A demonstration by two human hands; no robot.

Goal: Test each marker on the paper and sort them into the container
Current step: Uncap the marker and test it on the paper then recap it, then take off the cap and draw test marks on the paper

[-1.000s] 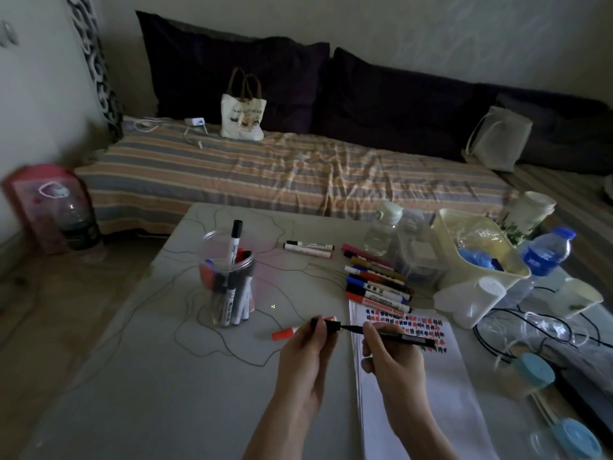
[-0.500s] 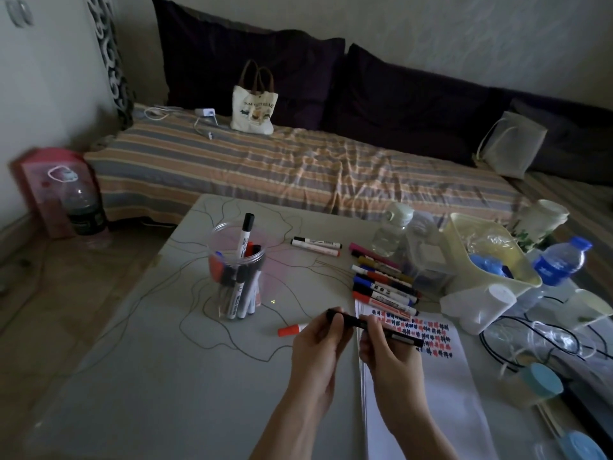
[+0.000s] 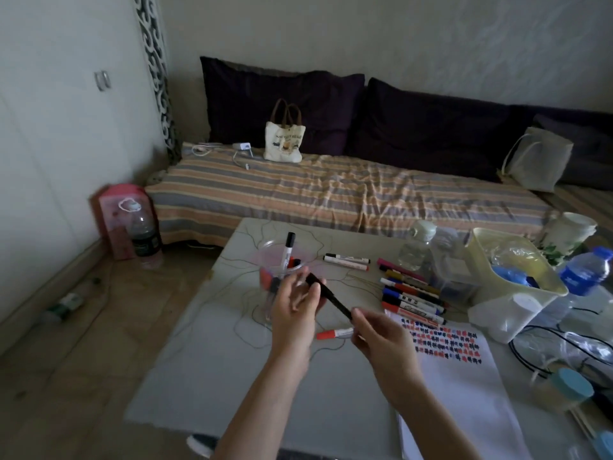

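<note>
A black marker (image 3: 331, 297) slants between my two hands above the table. My left hand (image 3: 293, 313) holds its upper, capped end, just in front of the clear plastic cup (image 3: 270, 260). My right hand (image 3: 378, 336) pinches the lower end. The cup holds several markers, one white with a black cap standing tall (image 3: 288, 252). A red-capped marker (image 3: 333, 333) lies on the table under my hands. Several more markers (image 3: 411, 295) lie in a row above the white paper (image 3: 464, 376), which carries rows of red, blue and black test marks.
Two markers (image 3: 346, 260) lie apart behind the cup. At the right stand a yellow tub (image 3: 517, 270), water bottles (image 3: 583, 273), a white cup, cables and blue-lidded jars (image 3: 570, 388). A striped mattress (image 3: 331, 190) runs behind the table.
Both hands have lifted the black marker off the paper and swung it left toward the cup; it now tilts up to the left. The camera has turned leftward.
</note>
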